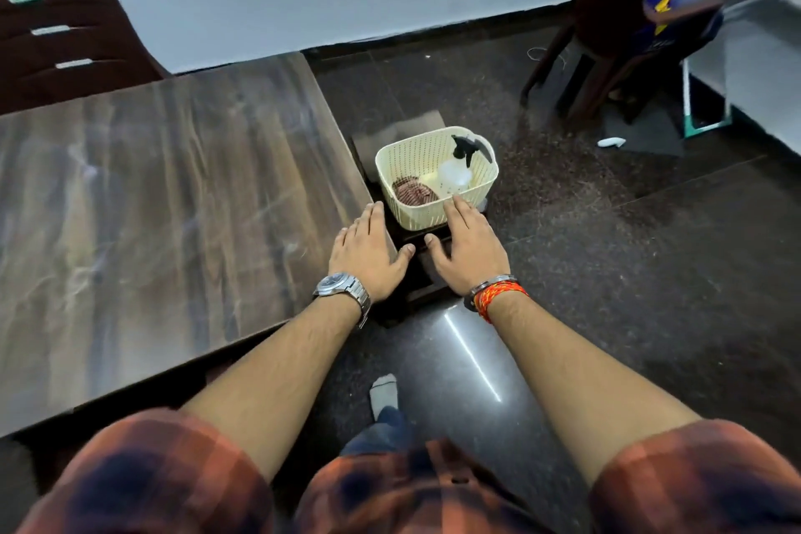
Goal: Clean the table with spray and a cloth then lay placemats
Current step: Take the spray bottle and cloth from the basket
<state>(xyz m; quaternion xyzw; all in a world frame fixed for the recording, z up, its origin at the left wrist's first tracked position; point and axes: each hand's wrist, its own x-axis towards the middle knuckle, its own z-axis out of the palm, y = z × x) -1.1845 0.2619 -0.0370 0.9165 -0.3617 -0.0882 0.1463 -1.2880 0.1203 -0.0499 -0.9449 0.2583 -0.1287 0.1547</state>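
A cream perforated basket (405,160) stands on a low dark stool to the right of the wooden table (164,204). Inside it lie a clear spray bottle (455,173) with a black trigger head and a folded red checked cloth (414,192). My left hand (368,254) hovers flat, fingers apart, over the table's right edge, just left of the basket. My right hand (468,249) is flat and open too, its fingertips at the basket's near rim. Neither hand holds anything. No placemats are in sight.
A dark chair (65,35) stands behind the table at the far left. Another person sits on a chair (607,39) at the far right beside a white counter. Dark polished floor surrounds the stool; my socked foot (383,395) is below.
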